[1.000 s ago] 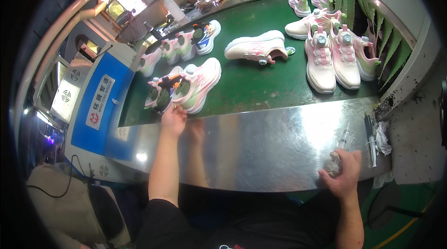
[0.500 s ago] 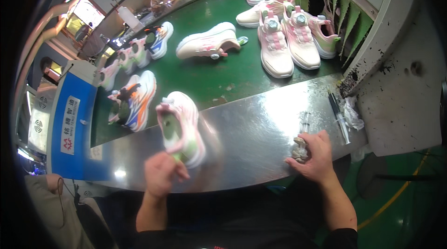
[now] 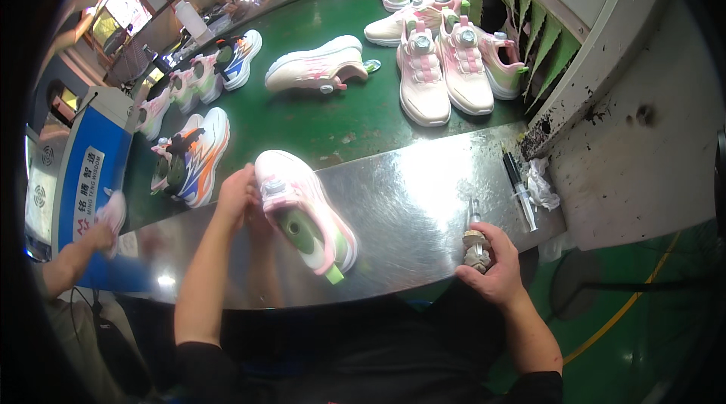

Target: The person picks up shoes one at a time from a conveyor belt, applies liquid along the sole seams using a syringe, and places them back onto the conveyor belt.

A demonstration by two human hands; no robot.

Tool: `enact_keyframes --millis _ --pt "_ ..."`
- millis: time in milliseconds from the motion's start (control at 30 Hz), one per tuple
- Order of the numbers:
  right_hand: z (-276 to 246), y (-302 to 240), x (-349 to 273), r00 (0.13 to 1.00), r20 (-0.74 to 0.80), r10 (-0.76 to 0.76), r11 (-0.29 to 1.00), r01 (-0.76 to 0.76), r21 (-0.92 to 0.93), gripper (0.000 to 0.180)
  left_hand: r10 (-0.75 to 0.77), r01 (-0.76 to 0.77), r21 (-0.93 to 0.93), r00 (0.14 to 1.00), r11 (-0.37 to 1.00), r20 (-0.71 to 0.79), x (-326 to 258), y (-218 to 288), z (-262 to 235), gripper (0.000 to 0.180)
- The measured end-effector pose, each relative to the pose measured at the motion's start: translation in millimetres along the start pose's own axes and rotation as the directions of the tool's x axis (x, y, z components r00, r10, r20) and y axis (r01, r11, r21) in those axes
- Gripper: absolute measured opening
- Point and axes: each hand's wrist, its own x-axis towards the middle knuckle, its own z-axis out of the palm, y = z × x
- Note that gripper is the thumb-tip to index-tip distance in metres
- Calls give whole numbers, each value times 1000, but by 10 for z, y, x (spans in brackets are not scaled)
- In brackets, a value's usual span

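Note:
A pink and white sneaker (image 3: 306,204) with a green heel tab is in front of me above the metal ledge, its toe pointing away and slightly left. My left hand (image 3: 240,194) is closed at the left side of its toe, with the fingertips partly hidden by the shoe. Off to the right, my right hand (image 3: 496,265) grips a clear syringe-like tube (image 3: 474,213) whose lower part carries a lumpy beige wrapping (image 3: 476,250). The tube's tip points away from me.
Several pink sneakers (image 3: 445,79) stand or lie on the green belt (image 3: 302,132). Orange-blue sneakers (image 3: 204,154) sit at left. A dark syringe (image 3: 520,191) and crumpled white paper (image 3: 541,185) lie right. Another person's hand (image 3: 97,236) holds a shoe beside the blue panel (image 3: 98,154).
My left hand has gone from the sneaker's heel to its toe side, and the heel has swung right. Another person's hand with a shoe has appeared at left. My right hand keeps its hold.

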Motion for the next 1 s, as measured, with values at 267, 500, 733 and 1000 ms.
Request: enact_keyframes --millis 267,500,733,1000 --pt "-41 -107 -56 988 89 123 983 -134 129 63 118 -47 -283 964 958 240 -68 203 511 35" --pt "10 -593 80 979 82 184 926 -201 320 77 466 -198 -655 845 729 262 -723 490 829 52" --pt "168 -915 412 969 248 2 645 -191 740 81 408 2 -771 848 637 339 -912 191 729 64" --pt "487 -1401 752 912 329 -244 472 -185 862 68 571 -61 -781 718 621 398 -967 50 662 64"
